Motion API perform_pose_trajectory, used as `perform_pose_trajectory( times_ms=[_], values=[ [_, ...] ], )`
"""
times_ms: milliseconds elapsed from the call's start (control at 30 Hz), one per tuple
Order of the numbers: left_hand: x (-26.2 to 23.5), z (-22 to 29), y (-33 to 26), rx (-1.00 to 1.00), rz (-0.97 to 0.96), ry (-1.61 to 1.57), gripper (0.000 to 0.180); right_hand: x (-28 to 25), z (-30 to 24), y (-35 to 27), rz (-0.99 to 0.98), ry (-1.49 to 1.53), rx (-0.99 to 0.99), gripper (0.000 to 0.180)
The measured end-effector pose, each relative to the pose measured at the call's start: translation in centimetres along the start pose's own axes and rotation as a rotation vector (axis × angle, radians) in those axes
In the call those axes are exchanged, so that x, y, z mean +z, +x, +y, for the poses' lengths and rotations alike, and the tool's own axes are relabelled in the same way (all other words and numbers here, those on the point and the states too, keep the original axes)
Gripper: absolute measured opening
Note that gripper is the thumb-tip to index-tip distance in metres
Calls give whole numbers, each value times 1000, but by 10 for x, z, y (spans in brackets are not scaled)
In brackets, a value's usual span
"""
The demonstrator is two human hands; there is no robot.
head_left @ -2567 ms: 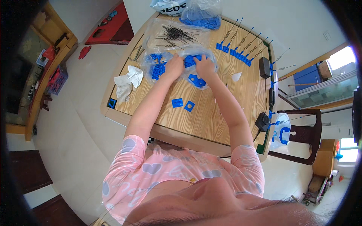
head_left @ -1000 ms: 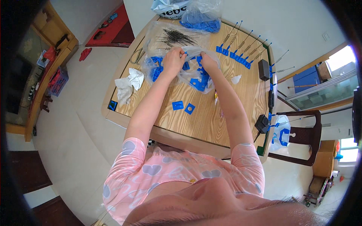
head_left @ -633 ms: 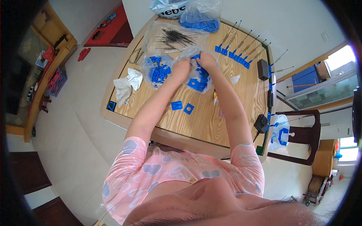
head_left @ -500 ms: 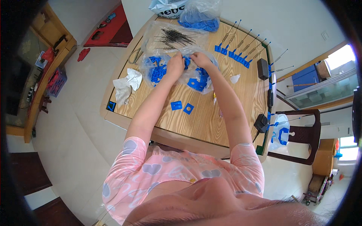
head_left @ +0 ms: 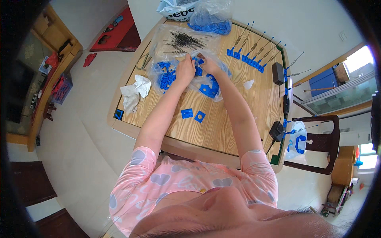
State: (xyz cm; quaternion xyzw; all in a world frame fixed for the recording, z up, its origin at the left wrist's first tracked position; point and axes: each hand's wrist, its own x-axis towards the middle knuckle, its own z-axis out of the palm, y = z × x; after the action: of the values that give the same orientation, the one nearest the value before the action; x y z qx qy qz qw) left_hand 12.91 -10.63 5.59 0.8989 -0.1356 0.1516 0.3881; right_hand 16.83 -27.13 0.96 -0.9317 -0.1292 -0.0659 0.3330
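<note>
My left hand (head_left: 185, 71) reaches to the clear plastic bags in the middle of the table, fingers drawn together; what they grip is hidden. Beside it my right hand (head_left: 210, 66) is closed on a small blue plastic piece (head_left: 201, 61). Under and around the hands lie small blue parts (head_left: 167, 80) in one bag, and flat blue plates (head_left: 208, 89) with holes in another. Just beyond, black springs with rods (head_left: 185, 41) are heaped on clear plastic. Nearer me, a blue plate (head_left: 187, 113) and a blue plate with a round hole (head_left: 200, 116) rest on the wood.
Several springs on blue bases (head_left: 253, 62) stand in a row at the far right. A black box (head_left: 278, 73) and a black adapter (head_left: 276, 131) sit by the right edge. Crumpled tissue (head_left: 135, 93) and scissors (head_left: 143, 61) lie left. A chair (head_left: 331, 144) stands right of the table (head_left: 222, 131).
My right hand has turned and lifted slightly, and a blue piece now shows at its fingertips. My left hand stays almost in place. The whole view has shifted slightly.
</note>
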Motion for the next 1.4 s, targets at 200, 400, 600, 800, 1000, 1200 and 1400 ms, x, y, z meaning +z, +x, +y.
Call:
perform_pose_trajectory(
  times_ms=[200, 400, 600, 800, 1000, 1200, 1400],
  values=[
    [-10, 3, 1, -4, 44, 4, 17, 4, -5, 0, 27, 48, 143, 50],
    [-12, 12, -4, 266, 271, 93, 16, 3, 20, 8, 30, -119, 65, 36],
    [3, 7, -13, 279, -174, 105, 18, -11, 3, 2, -116, -241, 68, 23],
    [6, -7, -10, 99, -183, 292, 15, -28, -4, -5, -56, -358, 195, 26],
    [11, -12, -8, 185, -99, 412, 15, -15, 0, -10, -74, -398, 118, 35],
    [13, -24, -11, 235, -163, 433, 14, -35, -29, -8, -58, -244, 278, 36],
    [7, -15, -16, 133, -144, 286, 12, -28, -45, -4, -84, 58, 217, 31]
  ],
)
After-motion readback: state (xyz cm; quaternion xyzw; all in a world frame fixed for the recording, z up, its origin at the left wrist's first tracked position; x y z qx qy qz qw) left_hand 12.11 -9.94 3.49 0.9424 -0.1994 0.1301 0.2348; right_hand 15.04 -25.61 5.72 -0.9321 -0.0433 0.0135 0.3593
